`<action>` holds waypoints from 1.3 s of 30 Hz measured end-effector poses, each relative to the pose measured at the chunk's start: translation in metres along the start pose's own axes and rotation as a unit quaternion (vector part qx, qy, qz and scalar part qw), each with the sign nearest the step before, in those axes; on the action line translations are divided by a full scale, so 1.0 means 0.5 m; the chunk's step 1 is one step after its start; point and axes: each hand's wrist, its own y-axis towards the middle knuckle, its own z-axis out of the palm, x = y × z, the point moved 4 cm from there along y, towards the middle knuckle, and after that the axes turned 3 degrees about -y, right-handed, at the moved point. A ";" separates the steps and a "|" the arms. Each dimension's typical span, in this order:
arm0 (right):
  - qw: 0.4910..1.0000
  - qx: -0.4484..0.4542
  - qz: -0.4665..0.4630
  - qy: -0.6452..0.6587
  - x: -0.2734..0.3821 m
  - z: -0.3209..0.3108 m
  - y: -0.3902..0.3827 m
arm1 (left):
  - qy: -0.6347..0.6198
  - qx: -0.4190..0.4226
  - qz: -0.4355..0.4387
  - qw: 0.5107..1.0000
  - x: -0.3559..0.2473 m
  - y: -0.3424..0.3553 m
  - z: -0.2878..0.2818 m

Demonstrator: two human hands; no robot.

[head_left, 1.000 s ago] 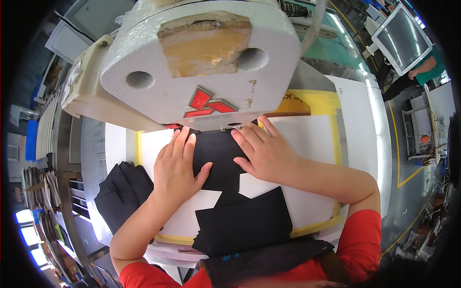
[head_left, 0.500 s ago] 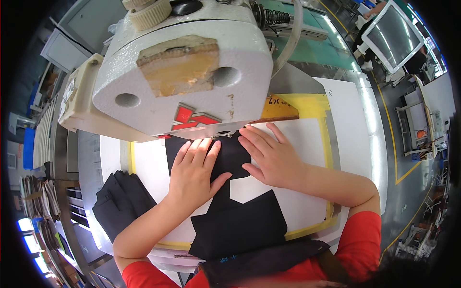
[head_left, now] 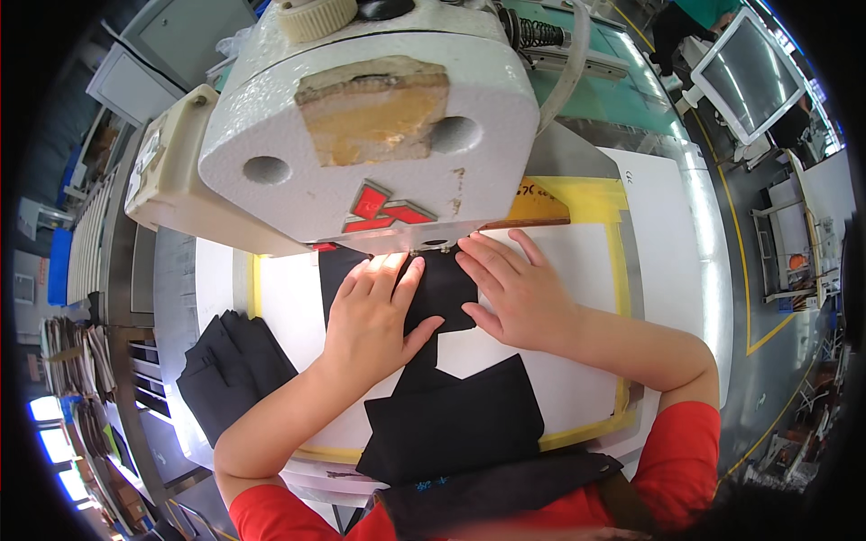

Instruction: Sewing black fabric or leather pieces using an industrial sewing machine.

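1. Here's the black cloth point(head_left: 451, 293), lying on the white tabletop point(head_left: 582, 361) under the front of the sewing machine point(head_left: 361, 117); its visible part is running longest left to right, its far edge disappearing beneath the machine, so the full long axis isn't showing.
2. Left hand point(head_left: 370, 325) is lying flat on the cloth, fingers straight and close together, pointing away from the body, thumb spreading rightward, gripping nothing.
3. Right hand point(head_left: 523, 298) is stretching its fingers away and leftward, thumb apart, tips meeting the cloth's right edge, gripping nothing.
4. Counting now: two hands working, one machine looming, one narrow black strip point(head_left: 418, 371) trailing nearer the body.
5. Two black stacks are sitting here: the near stack point(head_left: 460, 424), centre, and the left pile point(head_left: 230, 365), beside the left forearm; their layers are overlapping too tightly for counting.
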 end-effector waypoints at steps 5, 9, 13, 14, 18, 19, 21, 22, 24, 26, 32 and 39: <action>1.000 -0.007 -0.001 0.004 -0.002 -0.003 0.000 | -0.002 0.006 -0.006 1.000 -0.003 0.005 0.000; 1.000 -0.015 -0.002 0.004 -0.006 -0.003 -0.001 | -0.002 0.006 -0.012 1.000 -0.004 0.010 -0.002; 0.999 -0.026 -0.008 0.022 -0.007 0.007 0.002 | 0.004 0.008 -0.032 0.999 -0.007 0.011 0.002; 0.999 -0.029 -0.021 0.031 -0.005 0.010 0.005 | -0.005 0.008 -0.031 0.999 -0.006 0.013 0.005; 0.999 -0.029 -0.014 0.035 -0.010 0.002 0.001 | -0.025 -0.013 -0.041 0.999 -0.015 0.023 0.003; 0.999 -0.017 -0.003 0.028 -0.014 0.001 0.000 | -0.018 -0.017 -0.046 0.999 -0.016 0.019 0.007; 0.999 -0.021 -0.011 0.048 -0.019 -0.007 -0.003 | -0.028 -0.017 -0.046 0.998 -0.019 0.016 0.013; 0.998 -0.020 -0.003 0.058 -0.022 -0.003 -0.003 | -0.033 -0.009 -0.049 0.998 -0.020 0.011 0.017; 0.997 -0.022 -0.036 0.064 -0.029 -0.001 -0.012 | -0.046 0.001 -0.057 0.997 -0.021 -0.003 0.004; 0.996 -0.011 -0.054 0.068 -0.019 -0.008 -0.012 | -0.056 -0.010 -0.085 0.995 -0.018 -0.036 -0.050; 0.986 -0.002 -0.119 0.117 0.008 -0.028 -0.008 | 0.077 -0.132 -0.384 0.911 0.160 -0.303 -0.234; 0.987 0.101 -0.097 -0.083 0.149 0.017 0.092 | -0.097 -0.131 -0.457 0.875 0.264 -0.470 -0.245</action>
